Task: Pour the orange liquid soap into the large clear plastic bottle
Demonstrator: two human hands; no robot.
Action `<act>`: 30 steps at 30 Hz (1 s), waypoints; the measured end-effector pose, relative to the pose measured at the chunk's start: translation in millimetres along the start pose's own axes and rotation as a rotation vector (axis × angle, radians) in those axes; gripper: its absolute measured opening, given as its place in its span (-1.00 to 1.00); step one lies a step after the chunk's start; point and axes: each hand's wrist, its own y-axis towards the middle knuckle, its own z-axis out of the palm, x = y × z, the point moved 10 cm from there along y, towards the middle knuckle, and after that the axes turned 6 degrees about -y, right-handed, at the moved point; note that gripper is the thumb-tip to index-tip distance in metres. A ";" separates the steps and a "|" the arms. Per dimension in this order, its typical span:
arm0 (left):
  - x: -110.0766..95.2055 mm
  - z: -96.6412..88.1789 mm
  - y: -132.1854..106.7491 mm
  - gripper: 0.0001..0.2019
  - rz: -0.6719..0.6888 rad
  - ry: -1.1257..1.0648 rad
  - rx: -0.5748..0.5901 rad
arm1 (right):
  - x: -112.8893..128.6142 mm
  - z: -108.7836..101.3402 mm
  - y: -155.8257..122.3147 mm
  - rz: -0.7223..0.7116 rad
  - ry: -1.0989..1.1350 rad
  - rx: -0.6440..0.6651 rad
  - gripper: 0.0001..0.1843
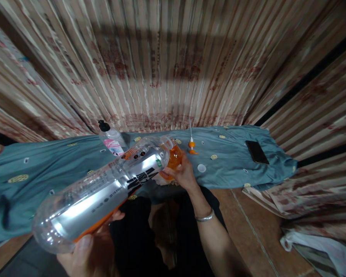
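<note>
My left hand [93, 246] is closed around the lower part of a large clear plastic bottle [100, 192] with a silver and orange label. This bottle is tilted, its neck end pointing to the upper right. At that end, my right hand [184, 171] grips a smaller bottle with orange contents [175, 156]. The two bottle mouths lie close together; I cannot tell whether they touch. An orange pump head [192, 145] with a clear tube rests on the cloth just beyond my right hand. Near it lies a small white round disc [202, 168].
A teal patterned cloth [227, 169] covers the narrow surface ahead. On its left side is a clear bottle with a black cap and pink label [112, 142]; a dark phone [257, 152] lies at the right. Striped curtains [161, 69] hang behind. Tiled floor [248, 219] shows below.
</note>
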 end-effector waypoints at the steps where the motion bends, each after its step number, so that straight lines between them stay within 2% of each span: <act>1: 0.5 1.2 0.3 -0.23 -0.009 0.002 -0.007 | 0.0 -0.3 0.1 -0.002 0.005 -0.004 -0.07; 8: -1.5 6.1 3.3 -0.31 -0.005 -0.001 -0.024 | 1.2 -0.5 -0.1 -0.014 0.024 -0.042 -0.09; 14: 1.9 0.9 -0.2 -0.23 -0.009 -0.003 -0.008 | -0.4 0.4 -0.9 0.008 0.050 -0.051 -0.22; 19: 2.4 -0.6 -0.1 -0.30 -0.026 0.036 -0.031 | -0.4 -0.2 0.2 0.021 0.031 -0.047 -0.19; 26: 2.5 1.7 -0.1 -0.23 -0.029 0.014 -0.014 | -1.3 -0.4 2.5 0.023 0.018 -0.022 -0.19; 30: 2.5 0.4 1.2 -0.24 -0.030 -0.001 -0.056 | 0.8 0.0 2.0 0.001 0.025 -0.020 -0.23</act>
